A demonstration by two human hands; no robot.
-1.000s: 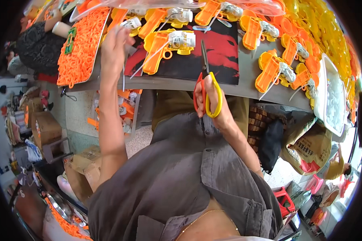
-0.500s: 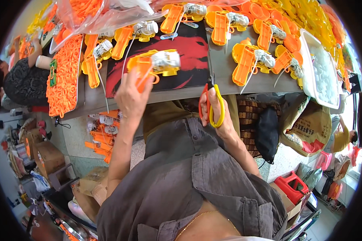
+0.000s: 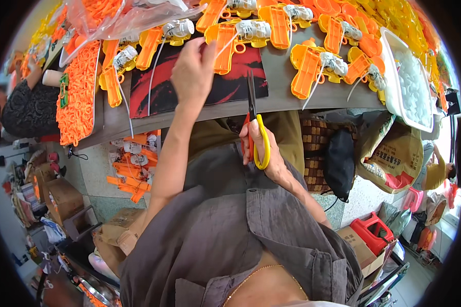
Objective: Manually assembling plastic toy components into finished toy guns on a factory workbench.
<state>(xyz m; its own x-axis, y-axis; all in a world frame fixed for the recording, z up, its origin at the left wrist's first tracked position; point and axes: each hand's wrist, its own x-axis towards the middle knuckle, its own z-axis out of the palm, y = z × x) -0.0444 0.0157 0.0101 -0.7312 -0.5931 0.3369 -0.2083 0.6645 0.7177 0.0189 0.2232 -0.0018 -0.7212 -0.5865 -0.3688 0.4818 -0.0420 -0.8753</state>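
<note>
One orange-and-yellow toy pistol (image 3: 225, 46) with a white bottle (image 3: 254, 30) on it lies at the far edge of a black-and-red mat (image 3: 161, 77). The left grip (image 3: 193, 74) is over the mat, fingertips at the pistol's orange handle; I cannot tell whether they pinch it. The right grip (image 3: 265, 151) is closed around the red and yellow handles of a pair of scissors (image 3: 262, 138), its dark blades nearly together and pointing away over the mat. More toy pistols (image 3: 307, 71) lie about the grey desk (image 3: 284, 77), thin white ties trailing from several. At the left end sits a tray (image 3: 96, 89) of orange rings (image 3: 78, 115); at the right, a white bin (image 3: 392, 87) holds translucent pieces (image 3: 414, 84). Beyond that bin, yellow parts (image 3: 402, 25) are heaped.
</note>
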